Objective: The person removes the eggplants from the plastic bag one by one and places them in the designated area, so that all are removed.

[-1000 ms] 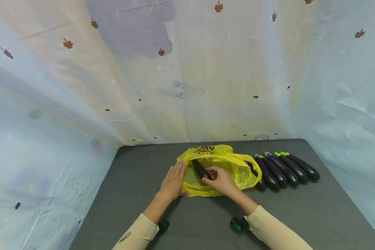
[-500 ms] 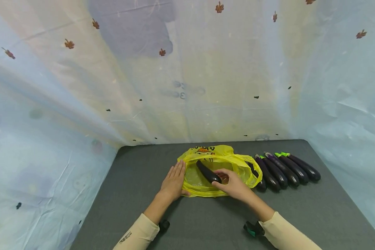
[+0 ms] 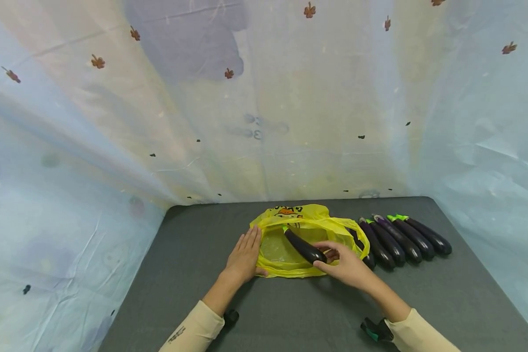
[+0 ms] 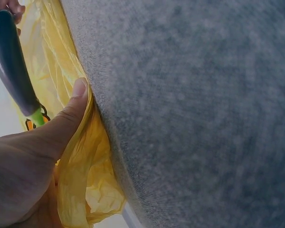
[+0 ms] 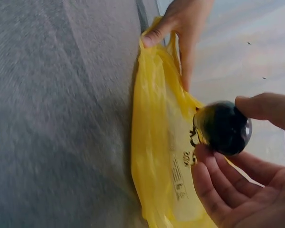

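A yellow plastic bag (image 3: 270,268) lies on the dark table with its mouth spread wide. My left hand (image 3: 243,253) rests on the bag's left edge with straight fingers; in the left wrist view its thumb (image 4: 73,111) lies along the rim. Over the mouth, my right hand (image 3: 347,265) grips the blunt end of a dark purple eggplant (image 3: 302,246), whose green stem end points up and left. The right wrist view shows that eggplant (image 5: 223,127) end-on between thumb and fingers. Several more eggplants (image 3: 402,237) lie side by side to the bag's right.
The bag's right handle loop (image 3: 362,238) partly covers the nearest eggplants of the row. Behind the grey table (image 3: 202,225) hangs a pale patterned sheet (image 3: 290,122), which also runs along both sides.
My right hand has moved to the right, drawing the eggplant from the left part of the bag's mouth. Its green stem end has come into sight. My left hand stays put.
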Demonstrator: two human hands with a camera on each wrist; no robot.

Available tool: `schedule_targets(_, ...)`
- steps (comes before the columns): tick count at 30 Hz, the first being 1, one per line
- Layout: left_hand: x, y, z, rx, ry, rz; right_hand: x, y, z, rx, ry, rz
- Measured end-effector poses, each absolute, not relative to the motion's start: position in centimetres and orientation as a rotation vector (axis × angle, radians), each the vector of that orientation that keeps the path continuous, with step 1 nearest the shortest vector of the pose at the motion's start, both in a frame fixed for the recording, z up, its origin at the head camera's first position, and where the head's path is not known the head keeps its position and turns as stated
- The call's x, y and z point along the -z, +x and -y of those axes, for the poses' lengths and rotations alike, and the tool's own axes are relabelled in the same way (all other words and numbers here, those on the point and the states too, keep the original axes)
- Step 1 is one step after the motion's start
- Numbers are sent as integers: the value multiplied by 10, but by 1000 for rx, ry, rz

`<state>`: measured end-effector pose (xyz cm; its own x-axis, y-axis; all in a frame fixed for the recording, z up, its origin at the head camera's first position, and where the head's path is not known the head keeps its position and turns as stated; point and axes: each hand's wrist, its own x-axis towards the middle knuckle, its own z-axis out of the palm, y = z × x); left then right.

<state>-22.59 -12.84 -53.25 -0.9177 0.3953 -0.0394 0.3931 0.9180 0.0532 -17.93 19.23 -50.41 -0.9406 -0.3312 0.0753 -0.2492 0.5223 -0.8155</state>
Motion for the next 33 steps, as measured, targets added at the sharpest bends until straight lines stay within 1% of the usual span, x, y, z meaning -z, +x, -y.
schedule_targets(14,530,-225,128,-74,603,-3017,485,-158,-233,1442,-630,-2732)
schedule_targets(33,529,-223,126,-82,598,-3004,479,-154,-289,1580,-438,-2894)
